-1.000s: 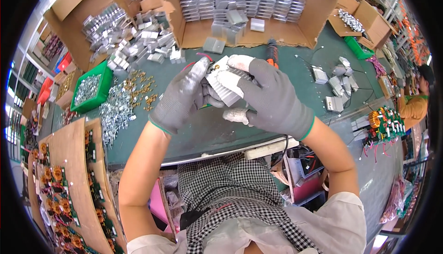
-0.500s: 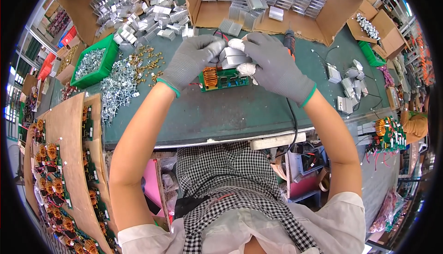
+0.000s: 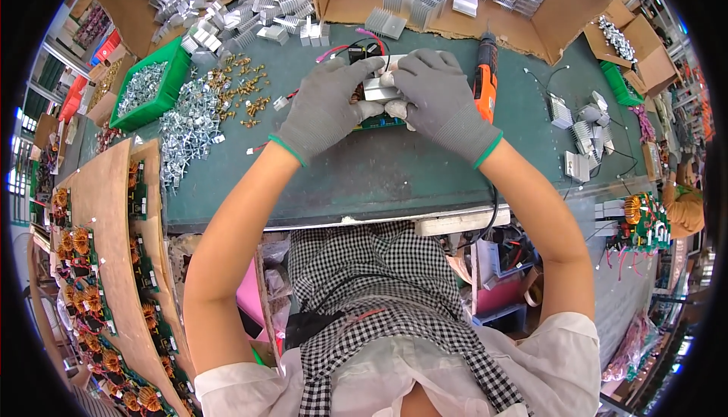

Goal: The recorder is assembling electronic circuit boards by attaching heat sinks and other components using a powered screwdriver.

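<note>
Prob the fitting step imo: R hand (image 3: 440, 100) pinching the silver heatsink (image 3: 379, 92) over the green circuit board (image 3: 383, 122), L hand (image 3: 321, 102) curled beside it (grip hidden, can't tell), so next move prob calls for steady lining up.

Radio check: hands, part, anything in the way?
Left hand, right hand at either side of heat sink. Heat sink over board; seated or not, can't tell. Driver close beside right hand, not blocking.
</note>
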`<state>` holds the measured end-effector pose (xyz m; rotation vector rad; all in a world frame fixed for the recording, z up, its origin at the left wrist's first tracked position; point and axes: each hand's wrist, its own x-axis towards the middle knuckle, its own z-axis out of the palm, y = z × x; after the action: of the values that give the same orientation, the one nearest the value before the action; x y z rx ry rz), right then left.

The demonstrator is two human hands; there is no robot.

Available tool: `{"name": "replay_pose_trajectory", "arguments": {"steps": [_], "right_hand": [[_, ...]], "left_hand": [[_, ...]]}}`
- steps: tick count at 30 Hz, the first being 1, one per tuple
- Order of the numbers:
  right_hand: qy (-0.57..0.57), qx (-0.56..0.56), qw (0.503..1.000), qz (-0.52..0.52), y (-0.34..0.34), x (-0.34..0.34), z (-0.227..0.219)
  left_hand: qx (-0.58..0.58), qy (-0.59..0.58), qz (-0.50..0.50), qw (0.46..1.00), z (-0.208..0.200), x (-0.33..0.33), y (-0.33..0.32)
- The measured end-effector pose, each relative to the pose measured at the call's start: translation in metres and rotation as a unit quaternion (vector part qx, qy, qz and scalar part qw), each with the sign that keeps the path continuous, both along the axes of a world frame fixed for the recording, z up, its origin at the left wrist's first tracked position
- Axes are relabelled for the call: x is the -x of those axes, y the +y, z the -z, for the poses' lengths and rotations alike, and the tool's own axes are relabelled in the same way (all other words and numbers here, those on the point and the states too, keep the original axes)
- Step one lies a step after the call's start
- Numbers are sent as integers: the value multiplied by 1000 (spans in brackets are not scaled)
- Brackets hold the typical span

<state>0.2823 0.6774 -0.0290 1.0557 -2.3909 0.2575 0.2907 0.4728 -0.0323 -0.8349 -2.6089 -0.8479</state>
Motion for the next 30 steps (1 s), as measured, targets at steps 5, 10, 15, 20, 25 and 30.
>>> {"name": "replay_pose_trajectory", "arguments": {"steps": [5,10,15,20,25,30], "right_hand": [[-1,17,1000,1,1,2,6],[-6,23,1000,-2,2,4,7],[-9,25,1000,-9,3,5,9],[-5,27,1000,-14,3,2,10],[68,-56,996,2,-7,-2,19],[76,-36,996,22,-10,-4,25]], "left_hand": [[-25,35,-2,999,11,7,-2],[0,-16,34,999,7,15,-6],[25,34,33,999,1,11,-1],[50,50,24,997,2,6,1],[109,166,-14,980,25,3,7],[84,167,-12,982,28,5,12]]}}
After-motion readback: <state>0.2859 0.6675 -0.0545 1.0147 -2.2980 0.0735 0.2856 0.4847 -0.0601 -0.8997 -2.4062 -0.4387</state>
